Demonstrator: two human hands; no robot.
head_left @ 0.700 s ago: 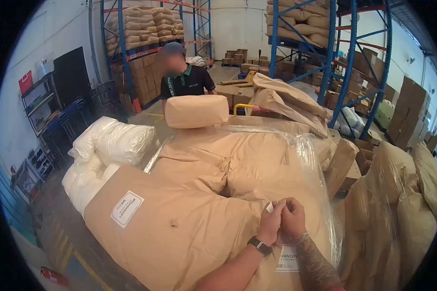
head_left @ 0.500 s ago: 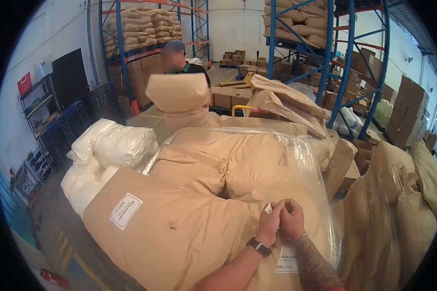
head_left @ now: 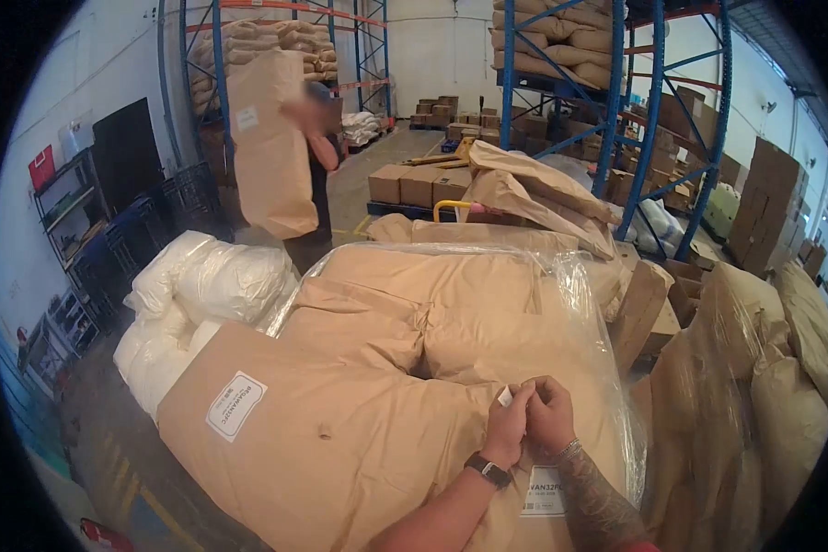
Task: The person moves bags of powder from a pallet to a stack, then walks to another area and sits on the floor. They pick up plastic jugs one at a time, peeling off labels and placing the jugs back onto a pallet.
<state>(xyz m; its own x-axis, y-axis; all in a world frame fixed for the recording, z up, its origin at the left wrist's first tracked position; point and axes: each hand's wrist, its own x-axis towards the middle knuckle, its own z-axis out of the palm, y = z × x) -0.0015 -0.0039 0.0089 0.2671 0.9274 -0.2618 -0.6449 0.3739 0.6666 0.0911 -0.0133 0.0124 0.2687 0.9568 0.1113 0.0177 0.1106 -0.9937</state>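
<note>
My left hand [head_left: 504,431], with a watch on its wrist, is closed, and a small white piece like a paper label [head_left: 505,396] sticks out at its fingertips. Against it is my right hand [head_left: 550,421], its fingers curled together; anything inside them is hidden. Both hands are over large brown paper sacks. The near brown sack [head_left: 294,442] lies flat with a printed white label [head_left: 236,406]. Below my hands another printed label [head_left: 545,492] shows between my forearms. Clear plastic wrap [head_left: 587,313] surrounds the pile.
A co-worker [head_left: 320,184] holds an upright brown sack [head_left: 269,147] beyond the pile. White plastic sacks [head_left: 225,276] lie at the left. More wrapped sacks [head_left: 708,396] stand at the right. Blue racking [head_left: 658,120], a yellow pallet truck handle [head_left: 451,204] and cartons [head_left: 419,187] are behind.
The co-worker has lifted the far sack upright and moved left with it. Cartons behind are now more exposed. My hands keep nearly the same pose.
</note>
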